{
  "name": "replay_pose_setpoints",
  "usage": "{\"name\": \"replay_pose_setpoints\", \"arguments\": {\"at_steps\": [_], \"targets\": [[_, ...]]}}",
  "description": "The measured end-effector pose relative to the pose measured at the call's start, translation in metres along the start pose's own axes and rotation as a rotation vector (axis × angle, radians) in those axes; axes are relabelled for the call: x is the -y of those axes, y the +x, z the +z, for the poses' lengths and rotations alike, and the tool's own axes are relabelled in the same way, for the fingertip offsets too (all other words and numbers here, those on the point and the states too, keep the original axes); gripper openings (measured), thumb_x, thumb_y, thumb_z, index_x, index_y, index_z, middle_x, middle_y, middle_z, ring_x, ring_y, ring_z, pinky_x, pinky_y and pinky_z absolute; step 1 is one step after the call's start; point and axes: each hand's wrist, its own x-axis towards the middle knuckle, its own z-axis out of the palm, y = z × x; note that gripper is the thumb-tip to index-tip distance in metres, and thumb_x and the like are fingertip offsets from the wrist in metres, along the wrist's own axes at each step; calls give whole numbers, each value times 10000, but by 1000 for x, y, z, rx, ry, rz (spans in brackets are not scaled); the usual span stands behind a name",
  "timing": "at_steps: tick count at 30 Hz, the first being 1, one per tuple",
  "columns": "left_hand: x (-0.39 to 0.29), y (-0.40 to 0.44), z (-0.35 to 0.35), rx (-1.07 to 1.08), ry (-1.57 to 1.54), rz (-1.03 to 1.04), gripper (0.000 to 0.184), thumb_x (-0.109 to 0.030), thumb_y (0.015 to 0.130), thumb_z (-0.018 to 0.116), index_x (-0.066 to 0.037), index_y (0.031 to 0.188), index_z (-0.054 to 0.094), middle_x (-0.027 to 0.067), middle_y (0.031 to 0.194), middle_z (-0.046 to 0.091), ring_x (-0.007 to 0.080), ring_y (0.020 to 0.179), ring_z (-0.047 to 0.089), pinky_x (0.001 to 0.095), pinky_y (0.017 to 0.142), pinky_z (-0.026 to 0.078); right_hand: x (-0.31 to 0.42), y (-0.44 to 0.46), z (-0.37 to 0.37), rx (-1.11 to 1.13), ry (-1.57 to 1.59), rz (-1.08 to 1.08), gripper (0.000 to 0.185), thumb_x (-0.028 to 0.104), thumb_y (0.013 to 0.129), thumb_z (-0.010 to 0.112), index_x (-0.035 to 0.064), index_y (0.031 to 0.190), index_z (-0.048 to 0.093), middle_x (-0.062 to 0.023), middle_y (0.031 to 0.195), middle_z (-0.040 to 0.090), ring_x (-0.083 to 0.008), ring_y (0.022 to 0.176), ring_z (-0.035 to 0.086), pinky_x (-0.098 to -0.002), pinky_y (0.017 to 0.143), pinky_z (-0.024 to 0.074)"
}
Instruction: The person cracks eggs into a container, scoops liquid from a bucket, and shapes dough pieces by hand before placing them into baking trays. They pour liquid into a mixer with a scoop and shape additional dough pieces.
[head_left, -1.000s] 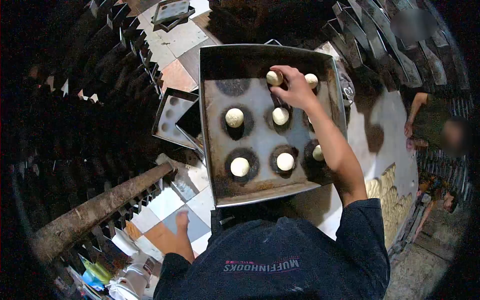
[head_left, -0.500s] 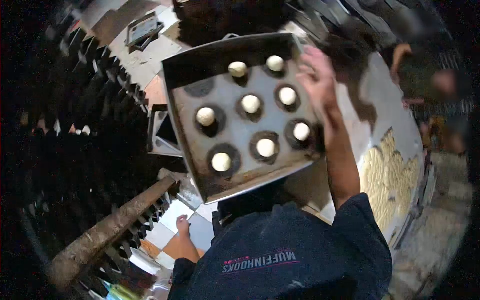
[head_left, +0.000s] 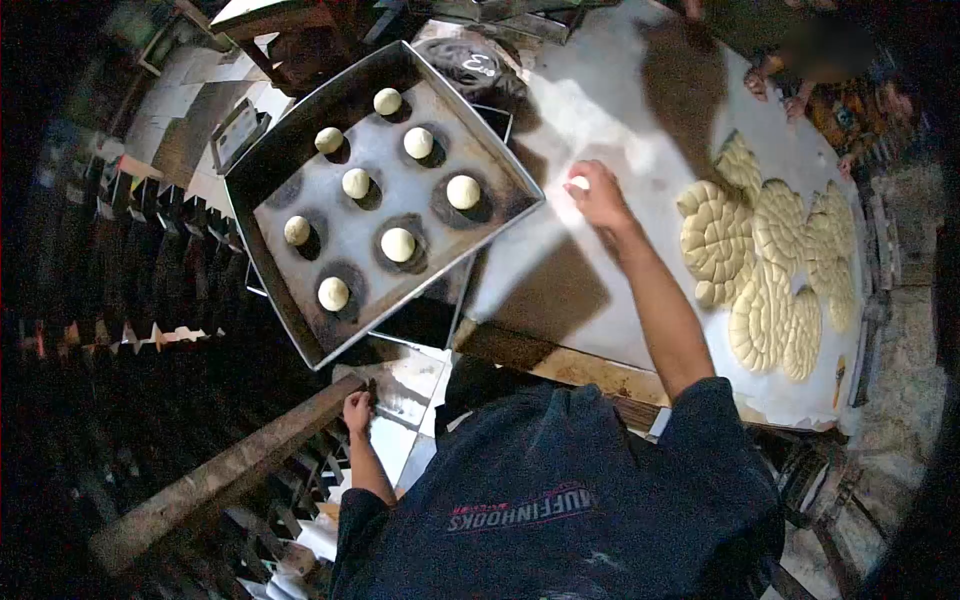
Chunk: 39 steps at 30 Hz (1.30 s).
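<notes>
Between the fingertips of my right hand (head_left: 604, 200) is a small white dough ball (head_left: 580, 182), pinched over the floured table (head_left: 640, 290), to the right of a deep metal baking tray (head_left: 430, 285). The tray is tilted in view. Several round dough balls (head_left: 397, 245) sit apart on it, most over dark round patches; one dark patch near its left side is bare. My left hand (head_left: 357, 411) hangs low, fingers curled, near the end of a wooden beam (head_left: 240, 455). Nothing shows in it.
Sheets of scored pale dough (head_left: 720, 240) lie on the table's right side, with a small stick-like tool (head_left: 839, 380) near the edge. Another person's hands (head_left: 775, 90) are at the far right edge. A dark bundle with white lettering (head_left: 470, 65) lies behind the tray.
My right hand has left the tray's right side and is now over the table, pinching a dough ball. The view has turned, showing more table. My left hand has risen towards the beam.
</notes>
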Motion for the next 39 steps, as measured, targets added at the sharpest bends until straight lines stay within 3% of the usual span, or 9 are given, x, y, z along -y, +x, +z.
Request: {"name": "replay_pose_setpoints", "arguments": {"at_steps": [5, 10, 17, 21, 23, 31, 36, 37, 39], "targets": [[77, -64, 31, -78, 486, 199, 288, -352, 838, 645, -72, 903, 659, 115, 735, 668, 189, 660, 636, 322, 593, 502, 22, -122, -85, -82, -1, -70, 140, 84, 771, 613, 1, 877, 576, -200, 837, 567, -403, 813, 553, -458, 722, 466], [153, -144, 87, 88, 62, -174, 213, -237, 798, 665, -38, 873, 654, 86, 709, 651, 156, 584, 587, 324, 552, 501, -15, -281, -92, 156, -74, -82, 156, 86, 714, 598, 7, 842, 553, -181, 889, 554, -372, 852, 547, -481, 791, 447], [142, -158, 140, 249, -263, -367, 162, -162, 833, 621, -44, 943, 635, 61, 695, 620, 155, 526, 547, 288, 438, 446, 26, -206, -68, 12, -128, 157, 174, 159, 733, 600, 23, 820, 532, -186, 890, 556, -375, 948, 542, -466, 760, 494], [112, -129, 158, 244, 7, -6, 166, -197, 880, 614, -103, 1016, 636, 63, 724, 670, 107, 489, 527, 263, 416, 420, -3, -259, -68, 80, -90, -159, 172, 158, 754, 595, 21, 826, 521, -220, 897, 543, -431, 980, 530, -497, 812, 491], [106, -100, 142, 356, -458, -34, 181, -204, 847, 674, -75, 971, 646, 71, 723, 672, 129, 528, 571, 266, 498, 458, -35, -257, -80, 13, -217, -251, 136, 131, 779, 579, 25, 837, 519, -238, 921, 533, -451, 990, 522, -514, 810, 491], [99, -106, 143, 50, 269, 104, 221, -248, 762, 769, -102, 901, 678, 119, 713, 662, 219, 672, 629, 324, 643, 495, 6, -228, -58, 1, -151, -160, 114, 135, 823, 547, 35, 879, 546, -200, 904, 556, -389, 911, 560, -470, 822, 502], [136, -95, 136, 19, 28, 261, 147, -156, 832, 684, -47, 917, 636, 107, 808, 664, 202, 711, 621, 335, 678, 509, -47, -234, -92, -50, -272, -91, 97, 92, 816, 553, 11, 866, 539, -213, 892, 553, -413, 911, 555, -475, 808, 497], [114, -108, 132, 213, -640, 0, 181, -192, 818, 695, -55, 925, 643, 119, 803, 668, 234, 745, 639, 353, 683, 507, -37, -210, -93, -88, -317, -32, 95, 104, 831, 540, 13, 857, 534, -202, 893, 557, -400, 902, 561, -474, 773, 502], [95, -118, 141, 55, 406, 371, 231, -229, 795, 714, -68, 947, 649, 140, 786, 668, 268, 771, 646, 368, 697, 504, -29, -184, -70, -203, -301, 65, 106, 137, 858, 517, 32, 850, 530, -170, 890, 565, -360, 862, 574, -475, 709, 502]]}}
